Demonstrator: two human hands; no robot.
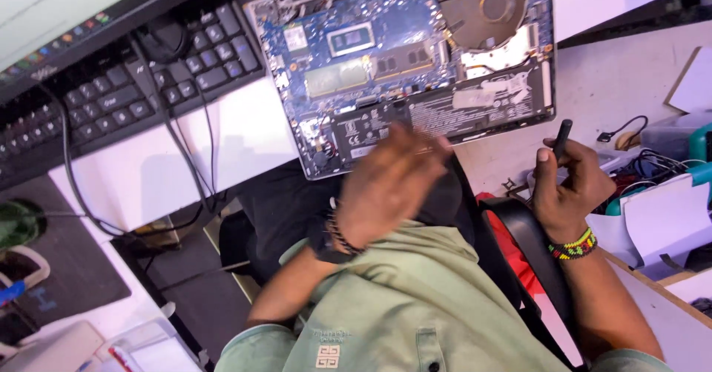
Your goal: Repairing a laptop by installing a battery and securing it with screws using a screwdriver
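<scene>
1. Right hand (pixel 567 186): fingers wrapped together round a slim black tool (pixel 562 136), likely a screwdriver; its tip stands up past the fingertips. A beaded band sits at the wrist
2. Left hand (pixel 389 186): blurred, back of hand towards the viewer, a dark bracelet behind it. Cannot tell whether its fingers are apart or together, or whether they touch anything
3. Opened laptop (pixel 415 53): lies on the white counter (pixel 245 142) just beyond the left fingertips, bottom cover off, blue board, fan and black battery exposed
4. Handling, as a judgement: the tool is light, stiff and thin, best pinched along the shaft. The laptop is rigid but its bared parts are fragile; take it by the outer frame edges, never the board
5. Further off, left of the fingers: black keyboard (pixel 126 90) with cables across it, and a monitor edge
</scene>
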